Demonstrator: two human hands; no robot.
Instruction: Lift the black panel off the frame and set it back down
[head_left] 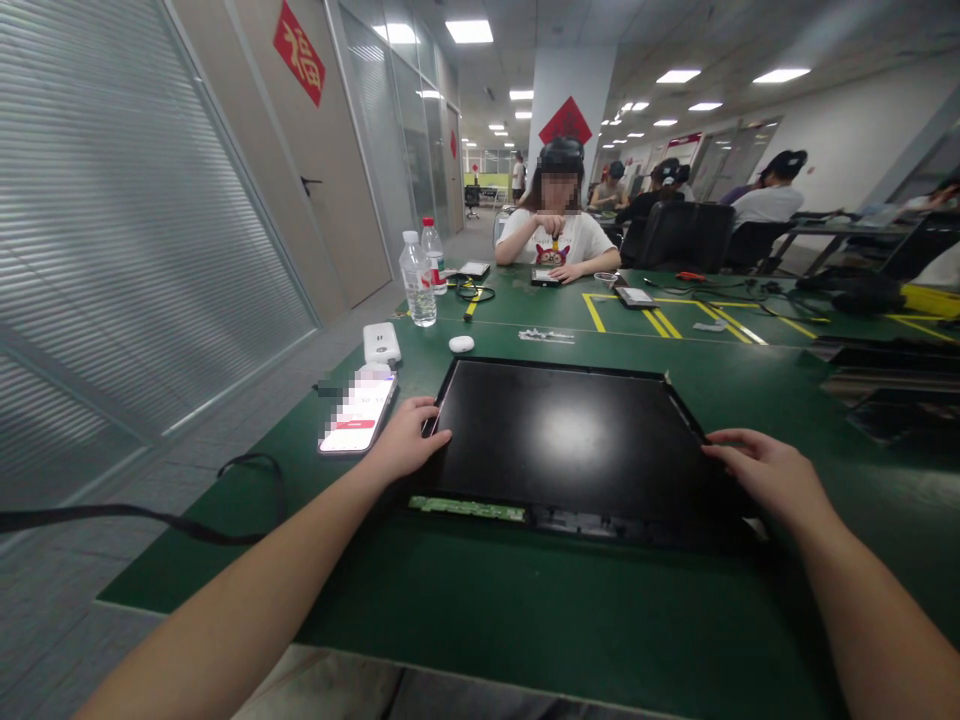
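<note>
A black flat display panel (570, 440) lies face up on the green table (525, 610), with a green circuit strip (466, 508) along its near edge. My left hand (405, 442) rests on the panel's left edge, fingers curled over the rim. My right hand (772, 475) lies on the panel's right edge, fingers bent around it. Both hands grip the panel at its sides.
A lit phone (357, 418), a white box (382, 343) and a small white case (461, 344) lie left of the panel. Two water bottles (418, 282) stand behind. A black cable (187, 520) hangs off the left edge. A person (555, 235) works across the table; others sit further back.
</note>
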